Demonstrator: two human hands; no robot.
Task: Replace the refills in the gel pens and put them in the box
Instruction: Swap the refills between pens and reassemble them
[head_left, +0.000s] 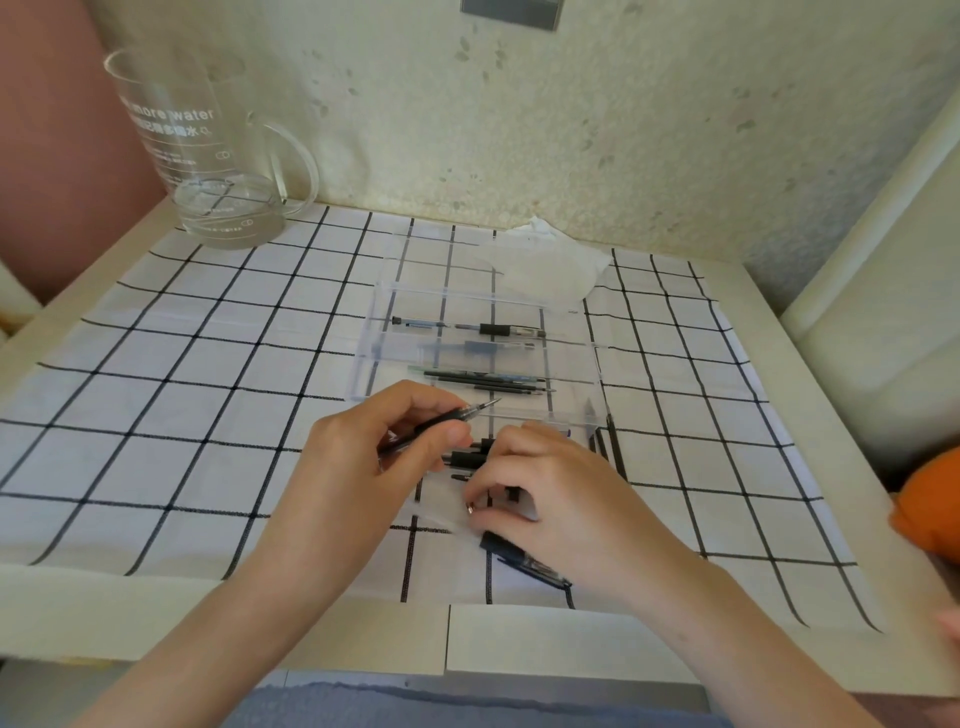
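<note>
Just in front of the clear box (470, 358), the left hand (374, 457) is gripping a gel pen (441, 422), tip pointing toward it. Beside it, the right hand (550, 499) is pinching a small part (470, 510), over loose pens (467, 457).

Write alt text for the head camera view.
A person's left hand holds a gel pen while the right hand pinches a small part, above a checked cloth with a clear box of pens and refills.
</note>
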